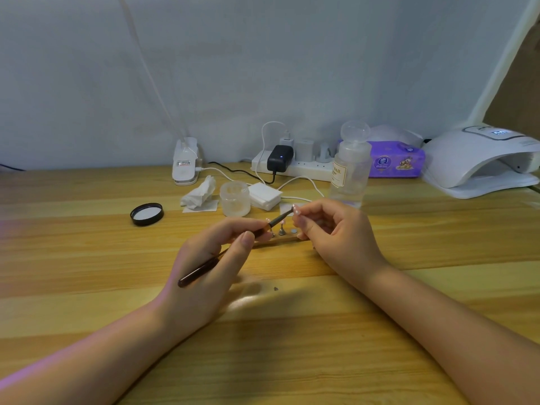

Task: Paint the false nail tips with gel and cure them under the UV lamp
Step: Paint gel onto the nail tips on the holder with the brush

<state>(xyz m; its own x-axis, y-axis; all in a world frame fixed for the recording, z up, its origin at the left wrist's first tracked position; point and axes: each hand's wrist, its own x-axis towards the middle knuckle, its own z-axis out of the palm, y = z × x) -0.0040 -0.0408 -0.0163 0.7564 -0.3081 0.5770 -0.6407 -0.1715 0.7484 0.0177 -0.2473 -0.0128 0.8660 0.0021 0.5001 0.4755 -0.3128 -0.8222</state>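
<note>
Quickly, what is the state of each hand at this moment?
Left hand: closed, it grips the brush like a pen.
Right hand: closed, its fingertips pinch a false nail tip at the brush's tip.

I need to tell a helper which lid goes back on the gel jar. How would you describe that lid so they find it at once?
Start at the wooden table and find the frosted open jar in the middle, in front of the white power strip. Look left of the jar, past the crumpled tissue: the lid lies alone there. It is the only round black thing, lying upside down with a pale lining showing.
</note>
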